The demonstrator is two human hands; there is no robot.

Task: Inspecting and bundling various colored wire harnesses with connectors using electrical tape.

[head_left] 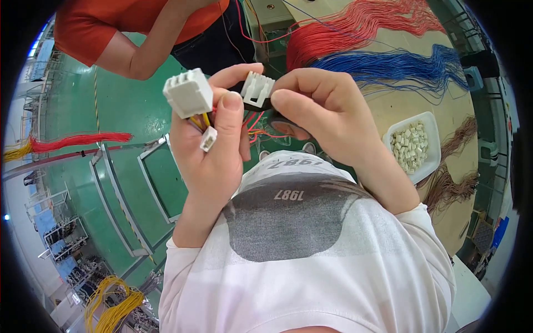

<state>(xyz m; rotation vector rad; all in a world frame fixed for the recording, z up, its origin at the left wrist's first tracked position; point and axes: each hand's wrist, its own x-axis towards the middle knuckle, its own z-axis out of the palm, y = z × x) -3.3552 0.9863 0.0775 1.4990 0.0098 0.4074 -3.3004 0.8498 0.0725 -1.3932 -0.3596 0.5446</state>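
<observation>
My left hand (pixel 205 144) is closed round a bundle of wires with white plastic connectors on their ends. A large block-shaped connector (pixel 189 93) sticks out at its left, with yellow and dark wires under it. Below that, a small white connector (pixel 208 139) lies against the palm. Between both hands is a white slotted connector (pixel 257 89), with something black along its lower edge. My right hand (pixel 319 108) pinches at this connector's right edge, thumb against fingers; what lies between the fingertips is partly hidden. Red and yellow wires (pixel 255 130) hang below the hands.
On the table at right lie bundles of red wires (pixel 355 28), blue wires (pixel 400 66) and brown wires (pixel 458 186). A white tray (pixel 435 136) there holds many small pale connectors. A person in orange (pixel 139 16) stands across from me. Metal frames (pixel 114 188) stand at left.
</observation>
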